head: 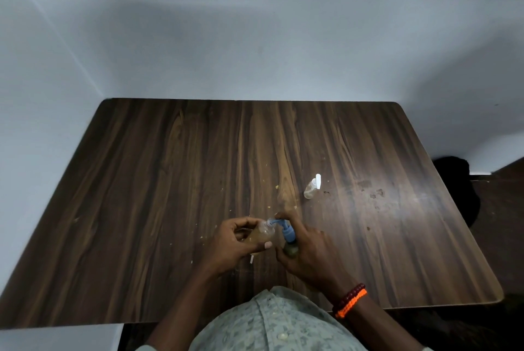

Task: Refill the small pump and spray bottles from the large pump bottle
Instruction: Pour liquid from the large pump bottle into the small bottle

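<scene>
Blue pump nozzle (pixel 276 222) at clear bottle (pixel 262 233) mouth

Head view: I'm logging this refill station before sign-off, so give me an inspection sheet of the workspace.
Surface: dark wood table, stains and yellowish crumbs near its middle.
Job's things: large pump bottle with blue pump, spout at the mouth of a tilted small bottle; capped spray bottle standing apart.
Clutter: small white piece by the left hand.
Grips: left hand holds small bottle; right hand holds pump bottle.
Cables: nothing seen.
Surroundings: pale walls, dark object beyond the table's right edge.
</scene>
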A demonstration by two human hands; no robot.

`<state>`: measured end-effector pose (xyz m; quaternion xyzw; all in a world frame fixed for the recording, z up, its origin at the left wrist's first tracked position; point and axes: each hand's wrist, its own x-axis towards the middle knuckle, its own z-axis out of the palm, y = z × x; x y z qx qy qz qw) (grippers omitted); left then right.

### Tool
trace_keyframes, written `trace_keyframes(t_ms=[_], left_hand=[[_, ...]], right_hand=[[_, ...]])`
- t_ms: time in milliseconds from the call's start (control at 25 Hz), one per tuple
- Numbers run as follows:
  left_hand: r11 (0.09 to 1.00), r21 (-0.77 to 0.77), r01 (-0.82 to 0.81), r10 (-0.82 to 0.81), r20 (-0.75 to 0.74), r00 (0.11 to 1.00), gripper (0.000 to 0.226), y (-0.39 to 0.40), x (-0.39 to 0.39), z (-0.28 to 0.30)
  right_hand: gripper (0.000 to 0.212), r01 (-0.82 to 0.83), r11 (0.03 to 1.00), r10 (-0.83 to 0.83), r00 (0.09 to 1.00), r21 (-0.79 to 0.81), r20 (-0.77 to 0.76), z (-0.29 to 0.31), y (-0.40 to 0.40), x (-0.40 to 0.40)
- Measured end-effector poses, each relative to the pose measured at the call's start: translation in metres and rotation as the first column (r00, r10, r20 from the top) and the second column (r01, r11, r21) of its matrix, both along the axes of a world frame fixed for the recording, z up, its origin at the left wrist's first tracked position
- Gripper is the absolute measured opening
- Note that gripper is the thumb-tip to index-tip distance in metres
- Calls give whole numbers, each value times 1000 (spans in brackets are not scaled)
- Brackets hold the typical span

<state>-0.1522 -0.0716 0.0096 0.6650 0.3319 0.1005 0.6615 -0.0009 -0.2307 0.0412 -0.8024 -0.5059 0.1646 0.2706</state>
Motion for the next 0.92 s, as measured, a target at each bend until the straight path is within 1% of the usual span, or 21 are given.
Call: trace_keyframes(t_ms=[80, 120, 240, 320, 400, 480, 560, 640, 760, 840, 920], left_hand=[[1000, 4, 6, -6, -8, 1000, 59, -3, 1, -2], [1000, -1, 8, -8, -10, 1000, 58, -3, 0, -2], [1000, -12, -7, 7, -4, 1000, 63, -1, 0, 0], [1000, -1, 0, 0, 2, 1000, 65, 1, 0, 3], [1000, 2, 9, -9, 0, 1000, 60, 1, 0, 4], [1000, 0, 15, -15, -15, 1000, 56, -1, 1, 2], [1000, -1, 16, -16, -21, 1000, 59, -4, 2, 2], [1000, -13, -2, 2, -6, 1000, 65, -5, 2, 2], [1000, -9, -5, 5, 8, 1000, 65, -2, 1, 3], [1000, -10, -7, 7, 5, 1000, 64, -1, 1, 4], [1000, -7, -11, 11, -9, 1000, 60, -2, 1, 2]], right_hand=[[48, 26, 1000, -26, 1000, -2, -3, -1, 1, 0], [49, 24, 1000, -24, 1000, -9, -9, -1, 1, 1], [63, -32, 999, 31, 999, -34, -8, -1, 2, 3], [68, -50, 998, 51, 999, -42, 7, -2, 1, 3], [64, -46, 998, 45, 999, -31, -21, -3, -1, 2], [54, -14, 1000, 14, 999, -4, -41, -3, -1, 1], [48, 9, 1000, -9, 999, 9, -51, -3, -1, 1], [54, 3, 1000, -3, 999, 2, -39, -3, 0, 2], [67, -35, 999, 34, 999, -29, -25, -5, -2, 3], [68, -39, 999, 39, 999, -35, -26, -6, -3, 2], [60, -23, 1000, 23, 999, -15, -31, -5, -2, 1]])
